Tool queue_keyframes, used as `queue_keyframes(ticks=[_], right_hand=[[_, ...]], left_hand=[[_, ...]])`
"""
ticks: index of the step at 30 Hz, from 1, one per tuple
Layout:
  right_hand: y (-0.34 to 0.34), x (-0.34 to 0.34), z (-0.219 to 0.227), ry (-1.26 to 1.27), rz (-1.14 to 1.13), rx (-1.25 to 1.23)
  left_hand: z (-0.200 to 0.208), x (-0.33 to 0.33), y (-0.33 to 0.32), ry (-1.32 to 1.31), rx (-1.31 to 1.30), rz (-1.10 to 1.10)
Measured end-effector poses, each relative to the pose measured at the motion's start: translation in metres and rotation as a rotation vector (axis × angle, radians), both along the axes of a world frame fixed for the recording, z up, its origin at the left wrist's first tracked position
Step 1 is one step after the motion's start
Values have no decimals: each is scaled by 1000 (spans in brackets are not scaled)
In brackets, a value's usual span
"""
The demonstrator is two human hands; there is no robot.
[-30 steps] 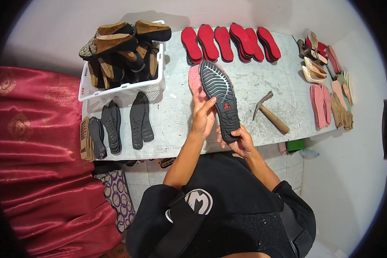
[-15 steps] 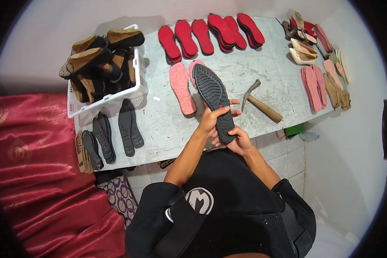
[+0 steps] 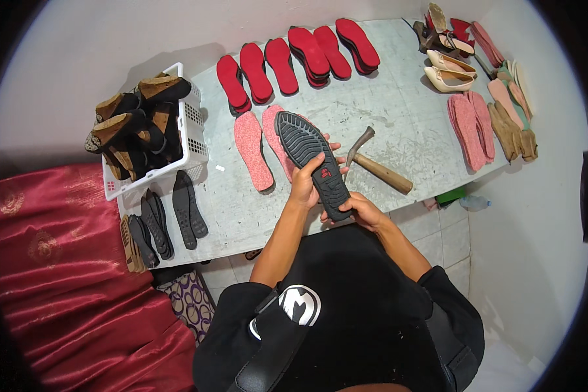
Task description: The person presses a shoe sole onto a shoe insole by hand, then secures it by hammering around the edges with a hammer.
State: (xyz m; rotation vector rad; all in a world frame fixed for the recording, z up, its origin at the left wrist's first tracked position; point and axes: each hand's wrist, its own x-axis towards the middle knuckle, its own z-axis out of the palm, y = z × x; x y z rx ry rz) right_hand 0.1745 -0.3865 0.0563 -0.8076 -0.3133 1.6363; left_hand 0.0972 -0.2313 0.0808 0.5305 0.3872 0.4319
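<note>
A black shoe sole (image 3: 309, 149) with a ridged tread and a small red mark is held over the table's front edge, tread up and tip pointing away to the left. My left hand (image 3: 307, 184) wraps its middle, thumb across the tread and fingertips showing past the right edge. At the heel end, my right hand (image 3: 364, 212) grips with the thumb on top. Beyond the sole lie pink speckled insoles, one in full view (image 3: 253, 151) and another (image 3: 276, 134) partly covered by the sole. A wooden-handled hammer (image 3: 384, 174) rests just right of my hands.
Red-topped soles (image 3: 308, 51) line the table's (image 3: 398, 104) far side. On the left stand a white basket (image 3: 193, 134) of wedge shoes and several dark soles (image 3: 188, 209). Pink insoles (image 3: 469, 129) and cream shoes (image 3: 449, 78) lie at the right. A red satin cloth (image 3: 65, 261) hangs at left.
The view has shifted, so the table's things sit further left at the back. My left hand has slid slightly along the sole, uncovering more of the red mark. Both hands keep their grip.
</note>
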Motion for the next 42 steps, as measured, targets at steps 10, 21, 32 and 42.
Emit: queue_keyframes(ticks=[10,21,32,42], right_hand=[[-21,77,-27,-1557,-284,-117],[-36,123,-57,-1793,69,-125],[-46,128,-48,-1595,-205,-50],[-117,127,60,-557,-432,-77]], left_hand=[[-14,5,0,177,83,43],[-26,32,-35,194,23,105],[-21,49,-29,-165,-327,103],[-21,69,-25,-100,-298,23]])
